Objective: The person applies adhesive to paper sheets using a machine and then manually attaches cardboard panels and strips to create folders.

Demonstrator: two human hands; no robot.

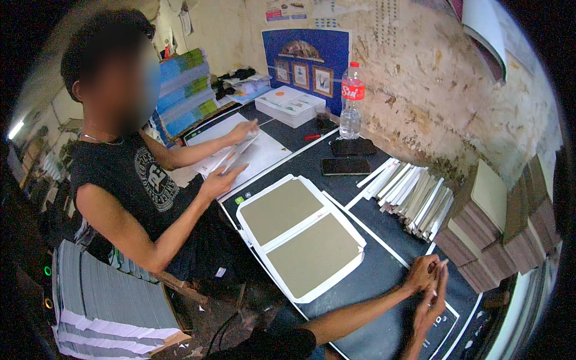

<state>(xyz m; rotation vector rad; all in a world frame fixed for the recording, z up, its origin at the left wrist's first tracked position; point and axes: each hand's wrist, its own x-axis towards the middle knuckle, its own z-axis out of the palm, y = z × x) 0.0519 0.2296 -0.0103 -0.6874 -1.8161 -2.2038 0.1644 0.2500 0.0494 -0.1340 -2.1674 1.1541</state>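
My two hands meet above the right end of the black table mat [384, 288]. My left hand [422, 273] has its fingers curled in against the other hand; whatever it may hold is hidden. Long and fairly straight, the fingers of my right hand [431, 303] point up and away, touching the left. To the left of them lies a cover sheet with two grey-brown boards [315, 255] set side by side, its white edges [309, 295] showing around them. Beyond my hands, a bundle of white paper strips [414, 198] lies fanned out.
Stacked grey-brown boards [480, 240] stand at the right by the wall. Two dark phones [346, 167], a plastic bottle [351, 111] and a printed paper stack [290, 106] are farther back. At left, a co-worker [162, 174] handles a sheet; tall paper stacks [108, 300] stand nearby.
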